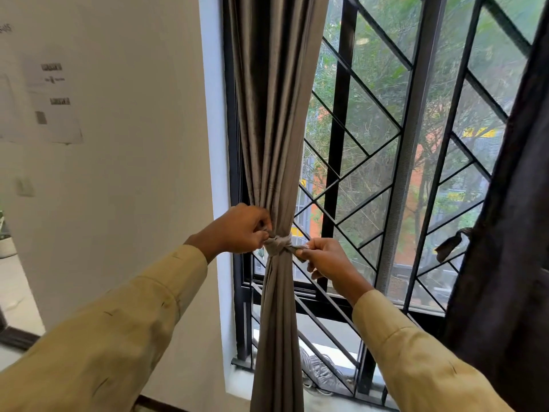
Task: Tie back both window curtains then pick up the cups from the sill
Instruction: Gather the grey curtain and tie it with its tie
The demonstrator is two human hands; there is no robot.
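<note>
Both hands are pinched shut on the ends of a grey fabric tie-back knotted around the grey curtain. Left hand grips the tie end on the knot's left side, fingers curled against the gathered folds. Right hand grips the opposite end just right of the knot, thumb and fingers closed over the strip. Each arm wears a tan sleeve.

Above the grip, the curtain fans upward in vertical pleats; below it, the cloth hangs in a narrow bundle down to the window sill. Behind the grip stands a window with a black metal grille of diagonal bars, trees and buildings beyond. Well right of the grip, a second, darker curtain hangs loose, its own tie strap dangling at the edge. Left of the grip, a white wall carries paper notices.

No cups are visible on the exposed part of the sill.
</note>
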